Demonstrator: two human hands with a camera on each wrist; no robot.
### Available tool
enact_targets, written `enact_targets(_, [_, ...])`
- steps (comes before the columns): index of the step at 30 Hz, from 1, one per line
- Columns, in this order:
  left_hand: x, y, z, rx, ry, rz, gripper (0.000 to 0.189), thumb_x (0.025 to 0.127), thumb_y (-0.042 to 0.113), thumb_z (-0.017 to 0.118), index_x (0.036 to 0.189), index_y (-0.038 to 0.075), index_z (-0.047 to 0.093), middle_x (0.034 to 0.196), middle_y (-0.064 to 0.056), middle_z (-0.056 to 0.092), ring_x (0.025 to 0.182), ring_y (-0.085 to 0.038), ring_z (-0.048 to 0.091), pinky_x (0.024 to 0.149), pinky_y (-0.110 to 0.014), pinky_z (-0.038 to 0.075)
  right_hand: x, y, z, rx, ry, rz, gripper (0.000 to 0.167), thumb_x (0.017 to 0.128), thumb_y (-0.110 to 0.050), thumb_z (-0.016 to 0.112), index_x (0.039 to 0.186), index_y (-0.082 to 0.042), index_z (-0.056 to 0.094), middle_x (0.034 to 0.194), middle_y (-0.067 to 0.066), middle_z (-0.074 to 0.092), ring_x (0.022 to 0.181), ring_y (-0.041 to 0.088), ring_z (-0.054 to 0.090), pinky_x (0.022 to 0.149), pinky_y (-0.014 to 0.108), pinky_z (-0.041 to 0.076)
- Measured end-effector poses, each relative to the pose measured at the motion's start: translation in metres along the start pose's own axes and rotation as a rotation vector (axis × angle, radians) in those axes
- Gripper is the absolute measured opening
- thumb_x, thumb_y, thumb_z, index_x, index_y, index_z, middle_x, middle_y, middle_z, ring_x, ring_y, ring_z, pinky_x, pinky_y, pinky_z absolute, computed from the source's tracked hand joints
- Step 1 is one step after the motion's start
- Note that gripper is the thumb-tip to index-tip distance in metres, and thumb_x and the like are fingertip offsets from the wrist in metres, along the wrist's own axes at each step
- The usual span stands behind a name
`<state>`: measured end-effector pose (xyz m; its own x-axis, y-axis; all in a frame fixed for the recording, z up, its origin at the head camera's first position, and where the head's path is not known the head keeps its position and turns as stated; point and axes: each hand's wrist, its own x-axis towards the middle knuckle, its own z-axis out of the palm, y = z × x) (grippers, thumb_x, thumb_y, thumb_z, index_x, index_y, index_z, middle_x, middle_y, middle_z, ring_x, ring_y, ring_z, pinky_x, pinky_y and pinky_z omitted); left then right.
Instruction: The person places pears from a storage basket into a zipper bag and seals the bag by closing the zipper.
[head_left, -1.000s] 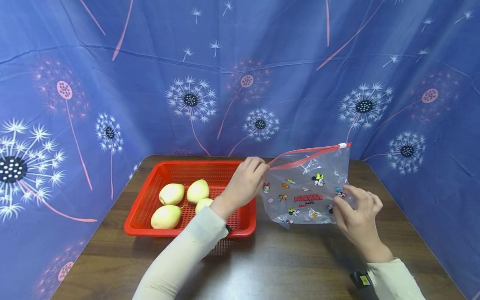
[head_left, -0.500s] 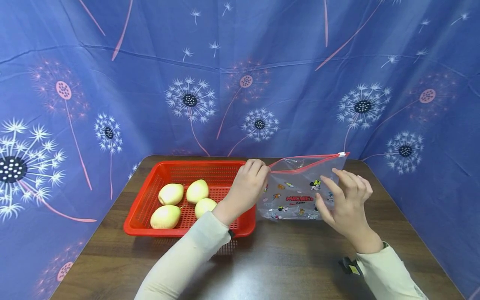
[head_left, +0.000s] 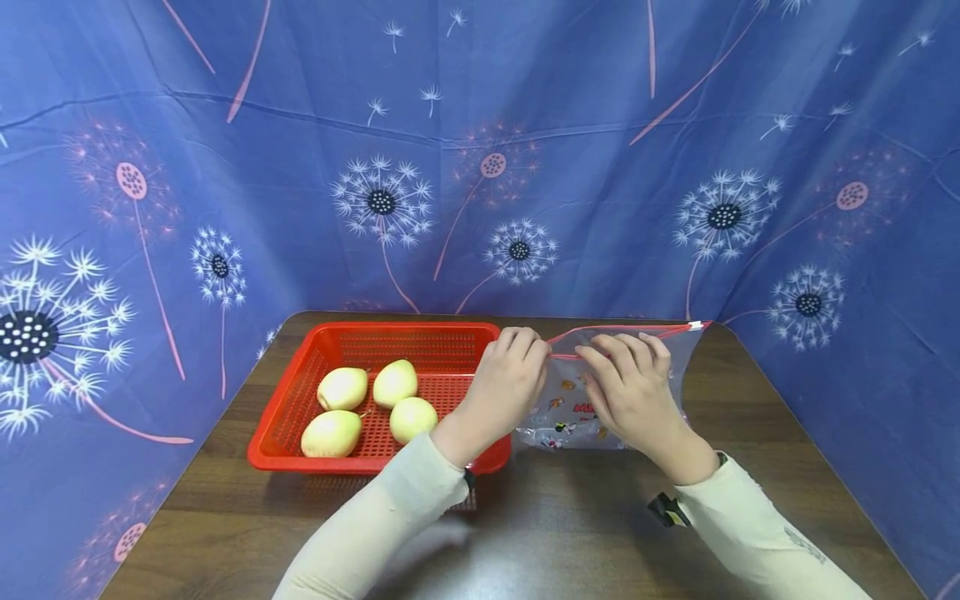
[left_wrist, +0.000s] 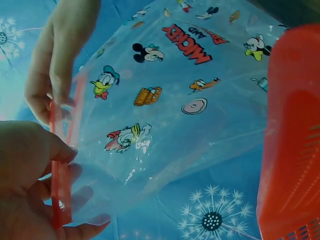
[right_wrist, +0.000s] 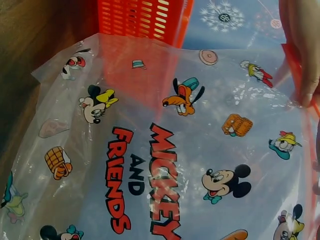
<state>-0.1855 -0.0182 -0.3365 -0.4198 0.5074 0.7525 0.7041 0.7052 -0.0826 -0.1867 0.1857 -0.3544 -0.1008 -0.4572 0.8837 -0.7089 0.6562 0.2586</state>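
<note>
A clear zip bag [head_left: 558,408] with cartoon prints and a red zip edge is held up right of the basket, its mouth parted. My left hand [head_left: 498,387] pinches the left end of the red edge; the left wrist view shows thumb and fingers around the strip [left_wrist: 61,192]. Farther along that edge, my right hand [head_left: 637,400] has its thumb and fingers bent over the rim, the strip between them in the left wrist view. A white slider [head_left: 696,325] sits at the far right end of the zip. No fruit shows inside the bag [right_wrist: 200,150].
Left of the bag stands a red plastic basket [head_left: 272,417] holding several yellow pears [head_left: 331,434]. Both are on a dark wooden table [head_left: 555,533]. A blue dandelion-print cloth [head_left: 450,233] hangs behind and at both sides. My left forearm crosses in front of the basket's right part.
My right hand has moved left and up from the bag's right side to its zip edge. The bag's top has sunk lower, and its mouth has opened. My left hand keeps its grip.
</note>
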Motion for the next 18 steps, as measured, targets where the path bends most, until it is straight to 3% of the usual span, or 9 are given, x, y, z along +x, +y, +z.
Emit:
enact_targets(8, [-0.003,0.006,0.0,-0.048,-0.011,-0.021,0.009,0.09,0.009,0.068,0.097,0.005,0.064,0.096,-0.008,0.06,0.096,-0.027,0.059,0.066,-0.035,0.052,-0.004,0.001,0.008,0.036,0.009,0.017,0.024,0.103,-0.017,0.045,0.096,-0.001,0.061,0.093,0.017,0.056,0.081,0.035,0.038,0.077,0.057,0.019])
enact_targets(14, [-0.004,0.007,-0.002,-0.081,-0.028,-0.002,0.006,0.092,0.013,0.065,0.094,0.008,0.067,0.096,-0.005,0.062,0.098,-0.026,0.058,0.066,-0.036,0.052,-0.008,0.003,0.008,0.089,0.01,0.021,0.026,0.103,-0.018,0.043,0.09,-0.003,0.06,0.087,0.015,0.051,0.077,0.032,0.032,0.074,0.055,0.016])
enact_targets(18, [-0.003,0.007,-0.01,-0.121,-0.066,0.006,0.014,0.093,0.018,0.059,0.095,0.012,0.07,0.098,-0.003,0.064,0.098,-0.024,0.059,0.068,-0.037,0.051,-0.01,0.008,0.006,0.153,0.02,0.0,0.028,0.103,-0.02,0.044,0.088,-0.004,0.061,0.085,0.015,0.05,0.075,0.031,0.03,0.072,0.053,0.016])
